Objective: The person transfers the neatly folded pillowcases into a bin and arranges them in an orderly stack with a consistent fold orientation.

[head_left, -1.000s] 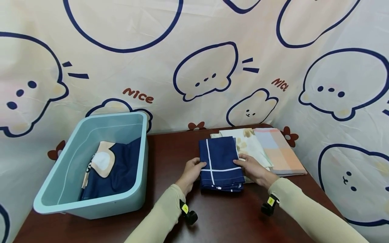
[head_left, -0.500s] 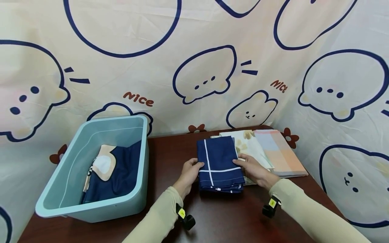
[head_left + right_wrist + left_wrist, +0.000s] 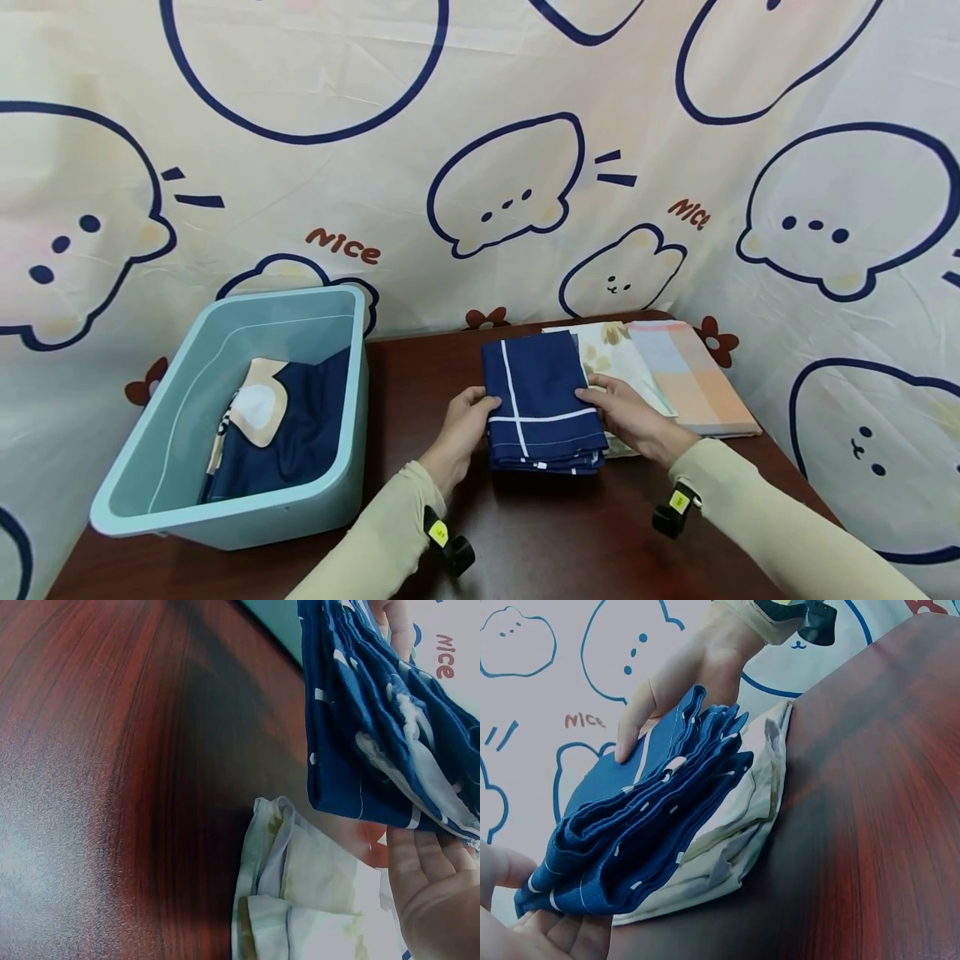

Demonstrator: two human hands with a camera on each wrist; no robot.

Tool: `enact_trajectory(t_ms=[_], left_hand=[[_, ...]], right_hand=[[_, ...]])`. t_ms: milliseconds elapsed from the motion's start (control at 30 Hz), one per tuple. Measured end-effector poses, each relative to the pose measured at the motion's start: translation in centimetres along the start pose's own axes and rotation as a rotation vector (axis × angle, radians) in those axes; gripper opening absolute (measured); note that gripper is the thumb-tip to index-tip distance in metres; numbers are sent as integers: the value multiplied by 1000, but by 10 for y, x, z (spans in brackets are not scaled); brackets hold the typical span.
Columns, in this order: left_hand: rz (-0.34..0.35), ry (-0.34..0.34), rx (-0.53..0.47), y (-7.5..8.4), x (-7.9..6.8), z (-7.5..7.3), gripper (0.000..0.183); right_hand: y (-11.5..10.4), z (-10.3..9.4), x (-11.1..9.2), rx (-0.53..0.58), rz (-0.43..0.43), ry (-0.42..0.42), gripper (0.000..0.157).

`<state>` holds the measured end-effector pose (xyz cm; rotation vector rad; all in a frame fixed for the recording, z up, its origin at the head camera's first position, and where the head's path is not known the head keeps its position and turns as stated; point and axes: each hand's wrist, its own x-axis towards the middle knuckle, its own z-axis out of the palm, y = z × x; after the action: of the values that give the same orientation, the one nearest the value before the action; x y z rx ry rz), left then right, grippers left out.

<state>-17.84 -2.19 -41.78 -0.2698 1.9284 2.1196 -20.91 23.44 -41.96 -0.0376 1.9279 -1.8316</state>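
A folded navy cloth [image 3: 536,392] with crossing white lines is held between both hands, raised off the table in the right wrist view. My left hand [image 3: 461,429] grips its left edge, thumb on top and fingers underneath. On the opposite edge my right hand [image 3: 630,417] pinches it the same way, its fingers showing below the cloth in the right wrist view. Many stacked layers show along the near edge of the navy cloth [image 3: 645,802]. Just behind and to its right lies a folded cream cloth [image 3: 622,358] with a floral print, partly hidden by the navy one.
A pale orange and blue checked folded cloth [image 3: 693,379] lies right of the cream one. On the left stands a light blue plastic tub [image 3: 348,467] holding a navy and beige fabric piece [image 3: 300,425]. The dark red table [image 3: 427,367] meets a printed curtain [image 3: 405,183] behind.
Both hands keep their hold on the navy cloth, which has shifted slightly left and up in the head view. The left forearm has moved a little left.
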Motion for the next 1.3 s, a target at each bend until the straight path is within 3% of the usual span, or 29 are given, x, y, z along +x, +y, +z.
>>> enact_trajectory(t_ms=[500,1300], left_hand=[[-21,-19,3,14,-18,-12,38],[-12,-44,10,37,-42,-19,35]], right_hand=[[-11,11,-6,-21,14,-11,48],[-29,24,-15,-3,-13,-61,24]])
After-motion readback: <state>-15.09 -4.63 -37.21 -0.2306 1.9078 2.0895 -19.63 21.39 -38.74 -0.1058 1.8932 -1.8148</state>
